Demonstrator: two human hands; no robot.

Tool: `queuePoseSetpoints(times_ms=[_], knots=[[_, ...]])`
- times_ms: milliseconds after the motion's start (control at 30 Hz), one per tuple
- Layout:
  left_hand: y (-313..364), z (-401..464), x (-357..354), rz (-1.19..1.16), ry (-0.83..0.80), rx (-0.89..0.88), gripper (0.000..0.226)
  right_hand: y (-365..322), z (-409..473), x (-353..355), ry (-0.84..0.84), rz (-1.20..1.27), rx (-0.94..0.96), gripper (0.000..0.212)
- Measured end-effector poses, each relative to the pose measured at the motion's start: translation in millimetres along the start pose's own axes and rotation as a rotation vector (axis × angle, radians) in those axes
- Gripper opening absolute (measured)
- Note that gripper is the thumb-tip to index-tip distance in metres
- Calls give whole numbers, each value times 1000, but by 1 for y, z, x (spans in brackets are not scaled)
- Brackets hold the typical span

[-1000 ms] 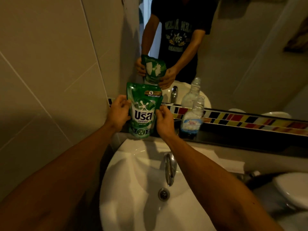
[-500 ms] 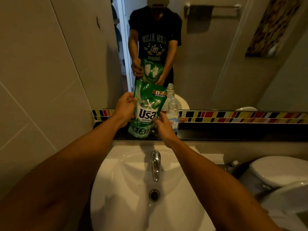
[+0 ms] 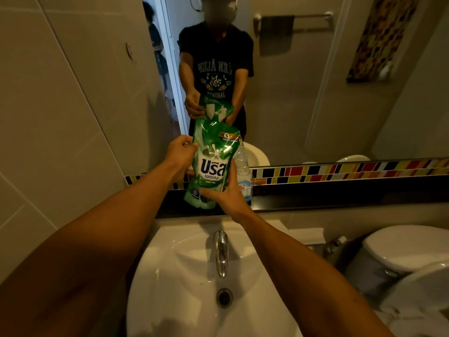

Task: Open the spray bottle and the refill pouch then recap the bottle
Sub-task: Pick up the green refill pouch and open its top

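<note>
Both my hands are on the green refill pouch [image 3: 211, 164], held upright and tilted a little above the dark ledge [image 3: 340, 193] behind the sink [image 3: 175, 276]. My left hand [image 3: 181, 154] pinches the pouch's upper left edge. My right hand [image 3: 224, 193] grips its lower right corner, fingers wrapped under. The clear bottle [image 3: 244, 171] stands on the ledge just behind the pouch, partly hidden; I cannot tell whether its top is on. The mirror [image 3: 315, 93] repeats the pouch. Faucet [image 3: 220, 251] sits below.
</note>
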State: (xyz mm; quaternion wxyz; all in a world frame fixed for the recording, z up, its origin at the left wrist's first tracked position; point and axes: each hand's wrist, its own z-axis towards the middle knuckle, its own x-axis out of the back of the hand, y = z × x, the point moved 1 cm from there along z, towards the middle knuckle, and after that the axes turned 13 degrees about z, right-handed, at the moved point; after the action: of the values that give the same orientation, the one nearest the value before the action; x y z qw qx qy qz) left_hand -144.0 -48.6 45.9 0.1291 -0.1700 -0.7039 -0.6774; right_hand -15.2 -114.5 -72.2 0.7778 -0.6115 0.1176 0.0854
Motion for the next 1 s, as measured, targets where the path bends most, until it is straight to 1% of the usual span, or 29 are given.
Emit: queuePoseSetpoints(times_ms=[100,200,333,433,667,1000], knots=[[1,5,0,24,-4,28,12,5,-1,-2,2,-18,11,123],[1,10,0,58,17,45,11,7,-4,-3,31,-16,-4,126],[3,16,-1,117,125,-46,9,8,-3,-4,38,33,-2,122],[7,17,-3,146,153,-104,13,8,-4,-5,52,91,-9,120],[9,18,-9,171,114,-160,21,7,-4,-5,55,134,-28,116],[16,20,-10,268,86,-168,26,4,-4,-4,65,152,-22,107]])
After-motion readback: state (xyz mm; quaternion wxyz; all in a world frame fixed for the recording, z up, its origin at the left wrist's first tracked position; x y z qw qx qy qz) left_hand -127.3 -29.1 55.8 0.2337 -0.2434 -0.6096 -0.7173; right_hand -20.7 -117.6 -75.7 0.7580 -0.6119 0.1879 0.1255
